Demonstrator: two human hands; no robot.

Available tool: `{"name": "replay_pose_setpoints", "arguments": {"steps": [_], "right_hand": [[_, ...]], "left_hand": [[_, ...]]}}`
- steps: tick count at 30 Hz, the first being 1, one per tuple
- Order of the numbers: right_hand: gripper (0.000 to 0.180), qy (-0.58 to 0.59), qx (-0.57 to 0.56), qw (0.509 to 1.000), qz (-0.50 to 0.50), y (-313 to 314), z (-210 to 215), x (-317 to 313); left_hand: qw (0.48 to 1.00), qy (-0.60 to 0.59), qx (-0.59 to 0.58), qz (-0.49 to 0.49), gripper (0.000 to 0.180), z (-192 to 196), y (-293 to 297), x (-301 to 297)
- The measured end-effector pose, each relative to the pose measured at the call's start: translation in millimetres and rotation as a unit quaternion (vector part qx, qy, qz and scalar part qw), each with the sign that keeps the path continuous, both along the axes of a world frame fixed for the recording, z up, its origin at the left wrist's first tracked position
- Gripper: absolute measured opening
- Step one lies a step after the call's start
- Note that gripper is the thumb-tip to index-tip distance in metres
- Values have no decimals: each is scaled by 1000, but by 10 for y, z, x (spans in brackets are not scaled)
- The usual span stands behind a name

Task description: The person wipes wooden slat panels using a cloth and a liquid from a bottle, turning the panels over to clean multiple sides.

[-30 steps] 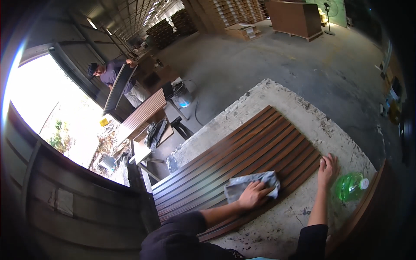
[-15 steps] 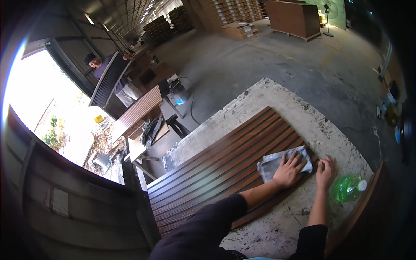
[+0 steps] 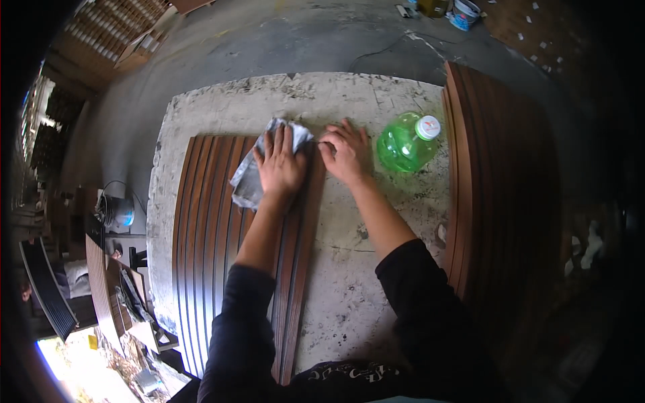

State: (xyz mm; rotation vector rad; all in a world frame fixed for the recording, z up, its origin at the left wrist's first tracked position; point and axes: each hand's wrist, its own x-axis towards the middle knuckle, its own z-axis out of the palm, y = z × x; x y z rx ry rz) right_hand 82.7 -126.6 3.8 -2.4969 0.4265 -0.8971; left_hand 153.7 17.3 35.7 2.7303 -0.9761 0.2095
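Observation:
My left hand lies flat on a grey-white cloth, fingers stretched out, pressing it onto a brown grooved wood panel. The cloth sits near the panel's far end, toward its right side. Beside it, my right hand rests at the panel's right edge, thumb and forefinger bent toward that edge and the other fingers apart. Just right of that hand, a clear bottle of green liquid with a white cap stands on the pale, stained worktable.
A stack of brown grooved panels rises along the table's right side. Off to the left are another ribbed panel, a bucket, and a person holding a dark ribbed panel. Pallets stand at the far left.
My view has swung to the right, so the panel now runs nearly straight away from me. The left hand stays flat on the cloth; the right hand remains by the panel's edge.

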Motion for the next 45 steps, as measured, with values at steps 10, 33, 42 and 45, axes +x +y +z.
{"name": "replay_pose_setpoints", "arguments": {"steps": [10, 33, 42, 45], "right_hand": [[10, 37, -4, 999, -23, -76, -17, -175], [15, 34, 19, 999, 2, 11, 85, -129], [12, -52, 3, 992, -116, -103, -44, -128], [8, 27, 86, 996, -28, -52, 301, -110]], "left_hand": [[995, 83, 60, -9, 72, 0, 888, -956], [998, 53, 20, -1, 65, 160, 40, -151], [989, 131, 61, -8, 68, 46, 1530, -1483], [986, 130, 84, -66, 68, 252, 1532, -1361]]}}
